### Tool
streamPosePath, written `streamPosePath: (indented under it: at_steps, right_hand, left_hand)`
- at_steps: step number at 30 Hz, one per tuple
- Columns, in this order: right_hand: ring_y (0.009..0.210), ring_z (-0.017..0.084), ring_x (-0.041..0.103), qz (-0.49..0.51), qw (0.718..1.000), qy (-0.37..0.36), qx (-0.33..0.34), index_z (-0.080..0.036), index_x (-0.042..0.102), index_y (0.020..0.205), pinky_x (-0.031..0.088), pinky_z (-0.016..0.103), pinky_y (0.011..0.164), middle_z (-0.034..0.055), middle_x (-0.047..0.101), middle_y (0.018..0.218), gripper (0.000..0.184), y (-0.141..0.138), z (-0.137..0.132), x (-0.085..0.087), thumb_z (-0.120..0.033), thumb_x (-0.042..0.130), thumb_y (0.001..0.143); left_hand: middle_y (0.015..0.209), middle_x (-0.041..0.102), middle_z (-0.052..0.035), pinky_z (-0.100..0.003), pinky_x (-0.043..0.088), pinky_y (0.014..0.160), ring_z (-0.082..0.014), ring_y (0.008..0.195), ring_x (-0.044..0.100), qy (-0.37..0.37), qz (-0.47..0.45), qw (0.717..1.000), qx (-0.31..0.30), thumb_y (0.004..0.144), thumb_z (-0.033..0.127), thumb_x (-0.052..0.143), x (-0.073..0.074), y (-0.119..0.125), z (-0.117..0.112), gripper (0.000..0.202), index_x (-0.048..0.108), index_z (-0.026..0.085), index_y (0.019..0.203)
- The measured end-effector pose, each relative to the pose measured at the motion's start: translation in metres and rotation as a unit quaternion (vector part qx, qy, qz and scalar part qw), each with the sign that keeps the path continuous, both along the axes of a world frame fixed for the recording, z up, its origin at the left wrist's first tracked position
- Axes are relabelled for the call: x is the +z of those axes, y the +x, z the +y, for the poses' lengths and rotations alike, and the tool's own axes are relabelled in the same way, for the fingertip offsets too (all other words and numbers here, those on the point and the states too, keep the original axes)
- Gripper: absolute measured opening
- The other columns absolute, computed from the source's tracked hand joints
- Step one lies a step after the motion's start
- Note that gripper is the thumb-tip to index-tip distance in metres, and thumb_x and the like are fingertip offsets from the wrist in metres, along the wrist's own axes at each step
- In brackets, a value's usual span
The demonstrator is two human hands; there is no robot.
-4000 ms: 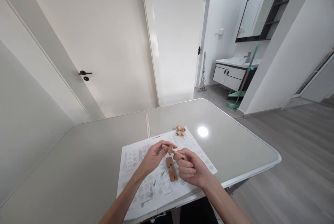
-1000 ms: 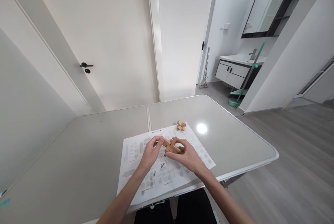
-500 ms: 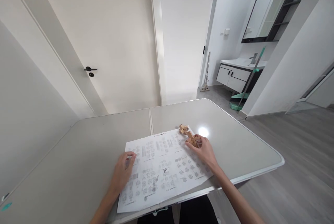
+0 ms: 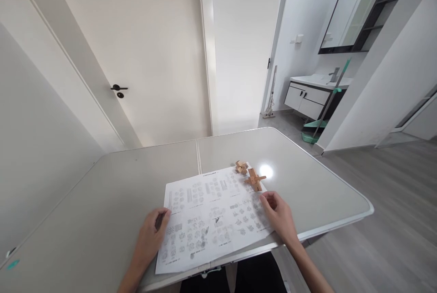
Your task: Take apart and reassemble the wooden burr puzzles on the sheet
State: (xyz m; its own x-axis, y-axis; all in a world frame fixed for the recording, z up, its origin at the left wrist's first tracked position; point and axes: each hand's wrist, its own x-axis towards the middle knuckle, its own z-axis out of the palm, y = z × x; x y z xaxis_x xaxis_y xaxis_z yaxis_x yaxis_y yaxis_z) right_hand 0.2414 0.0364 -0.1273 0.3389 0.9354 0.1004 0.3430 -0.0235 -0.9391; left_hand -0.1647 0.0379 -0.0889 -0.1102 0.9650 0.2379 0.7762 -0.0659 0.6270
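Note:
A wide printed paper sheet (image 4: 223, 211) lies on the table in front of me, covered with rows of small grey diagrams. At its left edge rests my left hand (image 4: 150, 229), fingers loosely curved and the fingertips just over the paper. My right hand (image 4: 279, 213) is by the right edge, its fingers bent and thumb apart, holding nothing. Just beyond its fingertips sits a wooden interlocking puzzle (image 4: 254, 180) with bars sticking out crosswise. A second, smaller wooden puzzle (image 4: 241, 167) stands behind it at the sheet's upper right corner.
The pale table (image 4: 119, 197) has a seam across its middle and a rounded right edge. A closed white door (image 4: 160, 56) stands beyond it. Back right are a washbasin cabinet (image 4: 307, 97), a mop (image 4: 272, 97) and a green dustpan (image 4: 310, 137).
My right hand has let go of the nearer wooden puzzle and drawn back toward me. My left hand has slid slightly outward and nearer. The puzzle stays on the sheet's right side.

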Motion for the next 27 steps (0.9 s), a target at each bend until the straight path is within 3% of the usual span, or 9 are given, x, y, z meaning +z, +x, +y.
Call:
streamPosePath:
  at_steps: [5, 12, 17, 21, 27]
  right_hand:
    - [0.067, 0.021, 0.058, -0.010, 0.999, -0.003, 0.040, -0.023, 0.062, 0.088, 0.046, 0.031, 0.066, 0.0025, 0.069, 0.078, 0.037, -0.0027, -0.0018, 0.0072, -0.058, 0.053, 0.093]
    - [0.065, 0.021, 0.059, -0.015, 0.999, 0.008, 0.040, -0.023, 0.062, 0.086, 0.047, 0.031, 0.063, 0.0031, 0.068, 0.076, 0.037, -0.0043, -0.0025, 0.0084, -0.059, 0.053, 0.093]
    - [0.066, 0.022, 0.061, -0.021, 0.999, 0.010, 0.036, -0.022, 0.064, 0.088, 0.048, 0.032, 0.064, 0.0043, 0.071, 0.078, 0.037, -0.0033, -0.0015, 0.0064, -0.058, 0.053, 0.093]
    - [0.069, 0.022, 0.064, -0.014, 0.999, 0.021, 0.022, -0.022, 0.065, 0.096, 0.051, 0.032, 0.067, 0.0052, 0.073, 0.083, 0.037, -0.0024, -0.0005, 0.0050, -0.057, 0.053, 0.093]
    - [0.068, 0.023, 0.064, -0.007, 1.000, 0.023, 0.011, -0.021, 0.063, 0.113, 0.051, 0.033, 0.064, 0.0050, 0.073, 0.083, 0.044, -0.0015, 0.0013, 0.0035, -0.058, 0.054, 0.091]
  left_hand:
    - [0.101, 0.074, -0.0080, -0.043, 0.058, 0.084, -0.0293, 0.094, 0.069, 0.008, 0.022, 1.000, 0.004, 0.090, 0.054, 0.053, 0.0022, 0.0023, -0.0021, 0.033, 0.068, 0.025, 0.095]
    - [0.106, 0.073, -0.0081, -0.040, 0.059, 0.076, -0.0305, 0.098, 0.068, 0.011, 0.051, 0.999, -0.005, 0.084, 0.050, 0.061, 0.0016, -0.0003, -0.0020, 0.030, 0.069, 0.026, 0.100]
    - [0.108, 0.073, -0.0079, -0.041, 0.058, 0.084, -0.0304, 0.105, 0.067, 0.009, 0.056, 0.998, -0.016, 0.087, 0.049, 0.058, 0.0003, -0.0002, -0.0006, 0.030, 0.069, 0.025, 0.101]
    - [0.106, 0.073, -0.0076, -0.045, 0.056, 0.091, -0.0300, 0.103, 0.067, 0.021, 0.059, 0.998, -0.015, 0.086, 0.049, 0.058, -0.0026, -0.0007, 0.0015, 0.030, 0.070, 0.025, 0.100]
    - [0.105, 0.074, -0.0076, -0.045, 0.057, 0.090, -0.0304, 0.102, 0.068, 0.030, 0.067, 0.997, -0.012, 0.085, 0.049, 0.059, -0.0042, -0.0009, 0.0032, 0.030, 0.070, 0.025, 0.099]
